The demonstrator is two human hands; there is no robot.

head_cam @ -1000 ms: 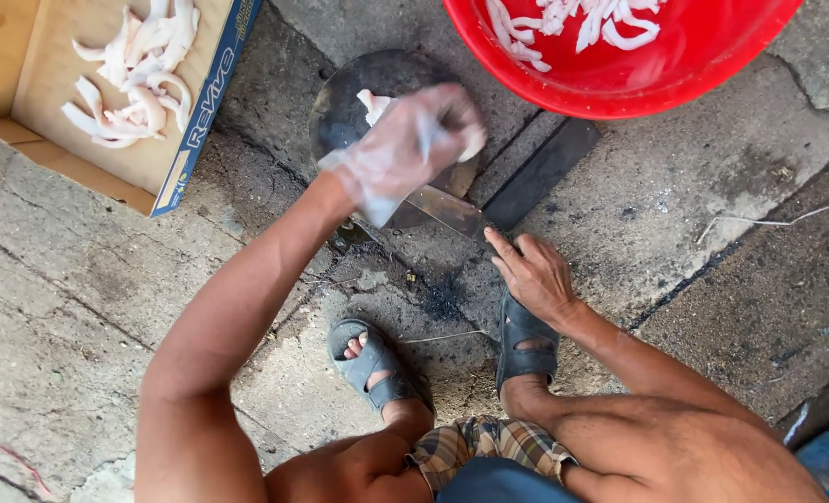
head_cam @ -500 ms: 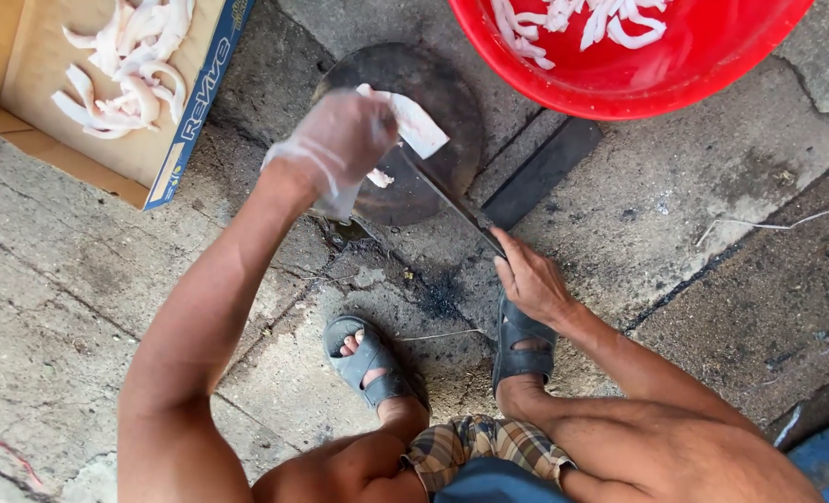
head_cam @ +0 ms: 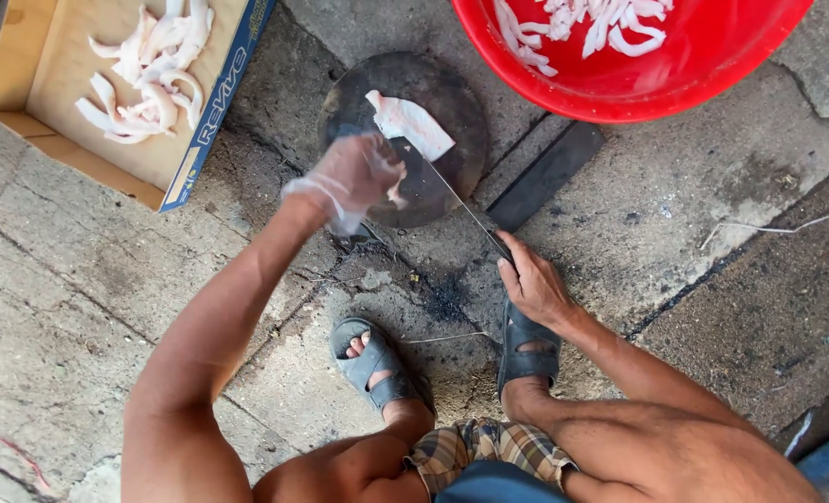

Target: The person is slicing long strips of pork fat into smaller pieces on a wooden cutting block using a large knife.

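A round dark chopping block (head_cam: 438, 88) lies on the concrete ground. A flat white piece of squid (head_cam: 410, 123) rests on it. My left hand (head_cam: 354, 177), in a thin clear plastic glove, hovers over the block's near edge with a small white scrap at its fingers. My right hand (head_cam: 534, 284) grips the handle of a large cleaver (head_cam: 433, 182), whose blade lies across the block beside the white piece.
A cardboard box (head_cam: 56, 88) with several cut white strips sits at upper left. A red plastic basin (head_cam: 703, 65) holding more white pieces stands at upper right. A dark flat bar (head_cam: 545, 177) lies beside the block. My sandalled feet (head_cam: 377, 359) are below.
My left hand has come down and left off the block, leaving the white piece lying flat on it. The cleaver blade has swung up onto the block.
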